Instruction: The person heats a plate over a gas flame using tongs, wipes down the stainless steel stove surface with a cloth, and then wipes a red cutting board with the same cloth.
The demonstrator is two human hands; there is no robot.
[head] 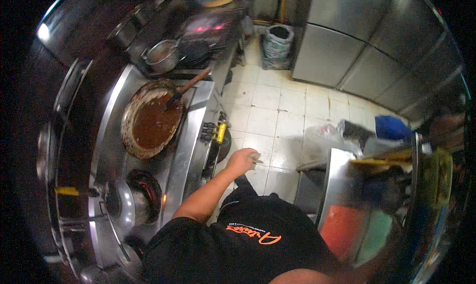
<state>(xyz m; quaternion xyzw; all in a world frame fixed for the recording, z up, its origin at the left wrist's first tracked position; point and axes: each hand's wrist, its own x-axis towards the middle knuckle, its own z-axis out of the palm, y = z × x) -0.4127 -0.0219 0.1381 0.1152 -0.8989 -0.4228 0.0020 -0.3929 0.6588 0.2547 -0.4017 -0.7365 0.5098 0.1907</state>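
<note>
My left hand (241,162) is out in front of me above the tiled floor, its fingers closed around a small pale item (255,158) too blurred to name. My right arm (305,277) reaches off to the right, where the hand is lost in dark blur. To the left of my left hand, a wide, crusted pan (128,135) sits on the steel cooking range (189,135). Brown sauce (154,122) fills its middle, and a wooden-handled utensil (193,81) leans in it. Nearer to me, a shiny round metal lid or pan (128,204) rests beside a dark burner opening (148,189).
A saucepan (163,59) and a glowing grill (204,28) lie beyond the range. An open sack (277,42) stands by steel cabinets (327,55). At right, a steel counter (336,157) bears red (340,228) and green (375,232) boards. Plastic bags (323,135) are beyond it.
</note>
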